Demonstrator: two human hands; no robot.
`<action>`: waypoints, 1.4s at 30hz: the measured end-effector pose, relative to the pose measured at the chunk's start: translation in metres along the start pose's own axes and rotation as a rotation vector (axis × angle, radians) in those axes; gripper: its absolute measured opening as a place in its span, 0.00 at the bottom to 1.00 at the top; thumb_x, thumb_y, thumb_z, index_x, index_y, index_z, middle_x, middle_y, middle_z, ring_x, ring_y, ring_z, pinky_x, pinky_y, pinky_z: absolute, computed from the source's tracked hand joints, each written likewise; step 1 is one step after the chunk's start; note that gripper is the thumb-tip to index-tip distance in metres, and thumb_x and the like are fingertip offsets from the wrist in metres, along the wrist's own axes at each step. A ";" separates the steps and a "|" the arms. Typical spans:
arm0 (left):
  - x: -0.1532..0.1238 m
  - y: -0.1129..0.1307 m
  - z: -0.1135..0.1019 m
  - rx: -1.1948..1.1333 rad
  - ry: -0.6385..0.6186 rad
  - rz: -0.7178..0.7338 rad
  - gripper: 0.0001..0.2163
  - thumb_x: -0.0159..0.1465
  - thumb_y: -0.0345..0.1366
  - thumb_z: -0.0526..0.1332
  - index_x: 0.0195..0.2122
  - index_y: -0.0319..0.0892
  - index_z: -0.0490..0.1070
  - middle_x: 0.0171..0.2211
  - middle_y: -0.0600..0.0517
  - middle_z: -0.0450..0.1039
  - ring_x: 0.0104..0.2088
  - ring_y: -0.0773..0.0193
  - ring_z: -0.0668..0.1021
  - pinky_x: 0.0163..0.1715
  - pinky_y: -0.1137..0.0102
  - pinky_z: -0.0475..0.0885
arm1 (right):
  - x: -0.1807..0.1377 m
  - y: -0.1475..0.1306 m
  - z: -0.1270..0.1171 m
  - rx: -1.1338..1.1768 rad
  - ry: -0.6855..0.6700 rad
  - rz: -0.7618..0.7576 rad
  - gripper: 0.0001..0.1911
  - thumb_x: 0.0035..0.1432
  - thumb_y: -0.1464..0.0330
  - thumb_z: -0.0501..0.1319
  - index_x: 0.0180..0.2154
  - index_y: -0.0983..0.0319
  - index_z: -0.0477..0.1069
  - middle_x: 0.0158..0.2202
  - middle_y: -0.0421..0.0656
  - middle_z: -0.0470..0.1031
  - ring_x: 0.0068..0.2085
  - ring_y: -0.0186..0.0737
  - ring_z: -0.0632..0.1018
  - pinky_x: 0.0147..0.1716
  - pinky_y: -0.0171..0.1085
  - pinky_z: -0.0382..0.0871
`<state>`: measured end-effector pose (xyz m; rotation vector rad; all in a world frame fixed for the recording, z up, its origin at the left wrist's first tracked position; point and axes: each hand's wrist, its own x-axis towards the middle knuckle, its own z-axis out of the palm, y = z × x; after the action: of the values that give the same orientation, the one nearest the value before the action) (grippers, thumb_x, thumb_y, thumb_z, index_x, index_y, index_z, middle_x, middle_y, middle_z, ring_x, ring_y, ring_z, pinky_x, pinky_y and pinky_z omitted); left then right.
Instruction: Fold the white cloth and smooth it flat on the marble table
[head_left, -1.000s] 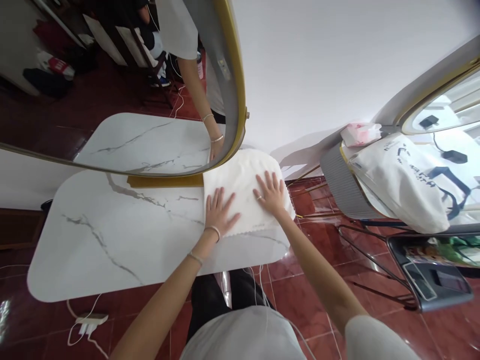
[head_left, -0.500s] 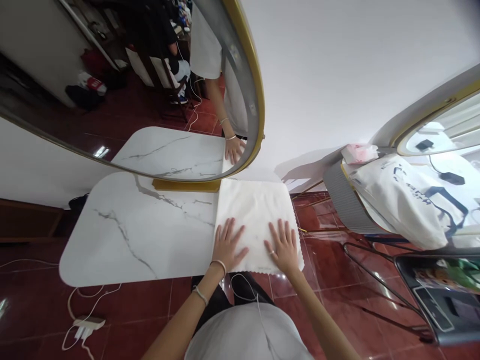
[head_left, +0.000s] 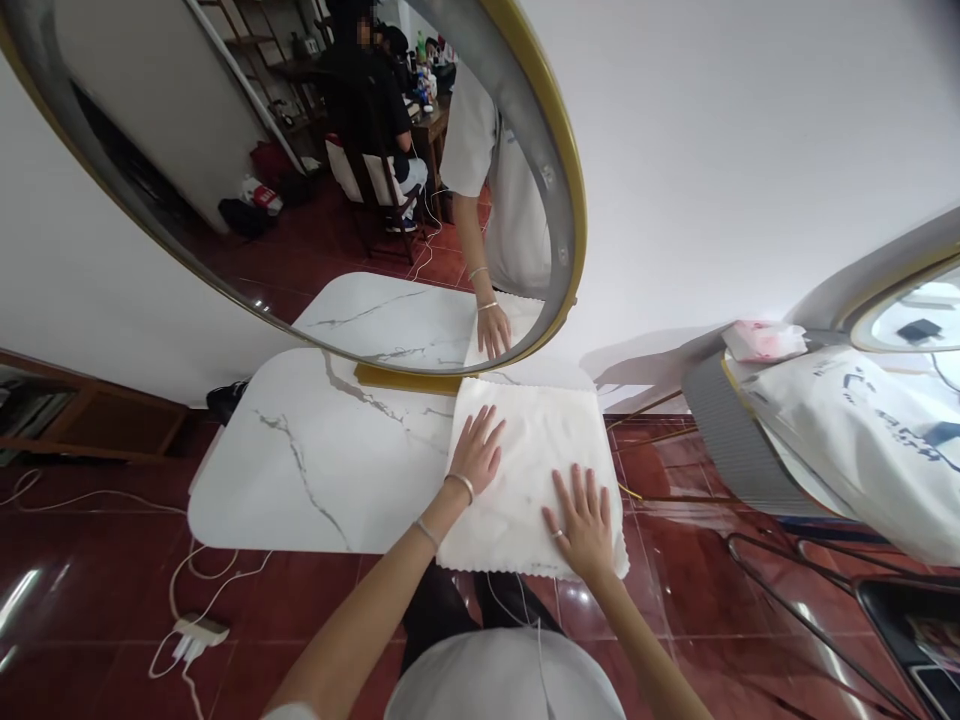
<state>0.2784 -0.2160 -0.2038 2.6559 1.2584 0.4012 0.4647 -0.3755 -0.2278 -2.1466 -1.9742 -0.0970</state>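
Note:
A white cloth (head_left: 529, 430) with a scalloped edge lies spread over the right end of a white marble-patterned table (head_left: 247, 480), its front edge hanging slightly past the tabletop. My left hand (head_left: 478, 450) rests on the cloth's left side, fingers stretched toward the wall, with two bands on the wrist. On the cloth's lower right my right hand (head_left: 581, 520) lies flat, fingers spread and a ring on one of them. Neither hand grips anything. Faint wrinkles show in the cloth between them.
A large gold-rimmed mirror (head_left: 574, 180) stands on the table against the wall, reflecting a seated person. To the right, a second table (head_left: 705, 430) carries a white printed bag (head_left: 862, 430) and a tissue pack (head_left: 765, 340). A power strip (head_left: 201, 630) with cables lies on the red floor.
My left hand has slid up the cloth, away from me, along its left side. My right hand stays flat near the lower right. The view has shifted, moving the scene rightward.

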 end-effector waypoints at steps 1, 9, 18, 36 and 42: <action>0.015 -0.003 0.002 0.004 0.002 -0.037 0.24 0.67 0.33 0.48 0.64 0.39 0.54 0.68 0.44 0.47 0.69 0.55 0.47 0.66 0.53 0.49 | 0.000 0.000 0.000 0.000 0.002 -0.002 0.34 0.67 0.57 0.46 0.68 0.52 0.31 0.71 0.44 0.33 0.69 0.56 0.43 0.62 0.58 0.45; 0.039 -0.037 0.027 -0.044 0.075 -0.224 0.33 0.67 0.46 0.48 0.68 0.33 0.40 0.69 0.40 0.41 0.69 0.54 0.46 0.66 0.55 0.48 | 0.000 -0.006 -0.003 -0.033 -0.048 -0.022 0.35 0.67 0.58 0.46 0.68 0.54 0.32 0.71 0.46 0.33 0.69 0.57 0.43 0.62 0.58 0.46; -0.006 -0.120 -0.007 -0.049 0.136 -0.231 0.34 0.67 0.48 0.48 0.69 0.36 0.39 0.70 0.41 0.40 0.69 0.52 0.45 0.66 0.52 0.47 | 0.016 -0.091 0.003 0.037 -0.101 -0.048 0.36 0.66 0.57 0.49 0.68 0.55 0.34 0.70 0.47 0.34 0.69 0.57 0.42 0.63 0.57 0.43; 0.031 -0.043 0.010 -0.009 -0.096 0.042 0.28 0.67 0.40 0.50 0.67 0.37 0.48 0.69 0.42 0.42 0.69 0.51 0.44 0.66 0.50 0.47 | 0.027 -0.160 0.015 0.115 -0.086 0.047 0.36 0.66 0.58 0.50 0.68 0.55 0.34 0.70 0.46 0.39 0.69 0.55 0.45 0.63 0.56 0.46; 0.032 -0.040 0.010 -0.018 -0.089 0.033 0.31 0.67 0.45 0.49 0.68 0.36 0.45 0.70 0.42 0.38 0.69 0.56 0.43 0.67 0.55 0.45 | 0.028 -0.160 0.012 0.086 -0.132 0.077 0.37 0.66 0.58 0.50 0.68 0.53 0.32 0.70 0.46 0.35 0.69 0.56 0.43 0.63 0.58 0.44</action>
<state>0.2714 -0.1660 -0.2185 2.6510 1.1813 0.2939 0.3080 -0.3348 -0.2150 -2.2218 -1.9238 0.1436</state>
